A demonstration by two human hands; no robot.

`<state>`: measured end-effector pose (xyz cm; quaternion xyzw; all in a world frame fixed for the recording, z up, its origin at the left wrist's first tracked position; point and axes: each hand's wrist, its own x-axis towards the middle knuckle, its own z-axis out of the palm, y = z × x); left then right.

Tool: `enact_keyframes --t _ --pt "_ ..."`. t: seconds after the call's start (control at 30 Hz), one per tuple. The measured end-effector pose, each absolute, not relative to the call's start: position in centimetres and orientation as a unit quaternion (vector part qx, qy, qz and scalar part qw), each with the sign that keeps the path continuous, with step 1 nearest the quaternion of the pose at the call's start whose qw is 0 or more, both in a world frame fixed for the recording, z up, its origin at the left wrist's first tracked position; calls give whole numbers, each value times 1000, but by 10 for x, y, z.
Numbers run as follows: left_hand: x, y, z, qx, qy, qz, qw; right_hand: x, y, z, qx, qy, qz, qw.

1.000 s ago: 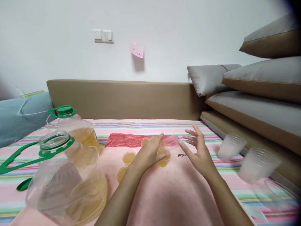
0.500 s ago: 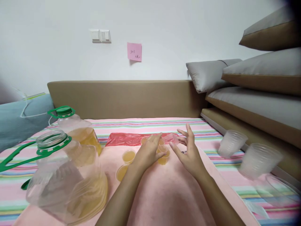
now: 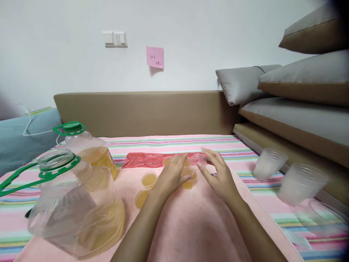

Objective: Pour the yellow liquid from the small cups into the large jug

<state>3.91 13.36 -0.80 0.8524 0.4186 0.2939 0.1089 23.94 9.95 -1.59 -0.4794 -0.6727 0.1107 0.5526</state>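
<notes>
My left hand [image 3: 171, 175] reaches over several small clear cups of yellow-orange liquid, its fingers stretched out and its thumb apart. Beside that thumb stands one filled cup [image 3: 189, 180], partly behind the hand. My right hand [image 3: 219, 177] is open too, its fingers bent and its thumb spread, close to a clear empty-looking cup [image 3: 196, 159] that seems tilted. Whether the fingertips touch this cup I cannot tell. Two more filled cups, one farther back [image 3: 149, 179] and one nearer [image 3: 141, 199], are left of my left forearm, which partly covers the nearer one.
An uncapped jug [image 3: 109, 218] of yellow liquid stands front left, a capped jug [image 3: 94, 156] behind it. Stacked clear cups [image 3: 269, 165] lie at the right, beside piled cushions [image 3: 300, 112]. A red plastic bag [image 3: 144, 160] lies behind the cups on the pink cloth [image 3: 191, 225].
My right hand's fingers have come down and curled closer to the tilted cup; before, they were raised and spread. My left hand has barely moved. The view has shifted slightly.
</notes>
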Motion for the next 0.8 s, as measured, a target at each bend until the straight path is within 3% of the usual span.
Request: enact_keyframes --t 0.8 --pt "40 133 -8 873 401 276 34 244 95 -7 -488 -688 121 523"
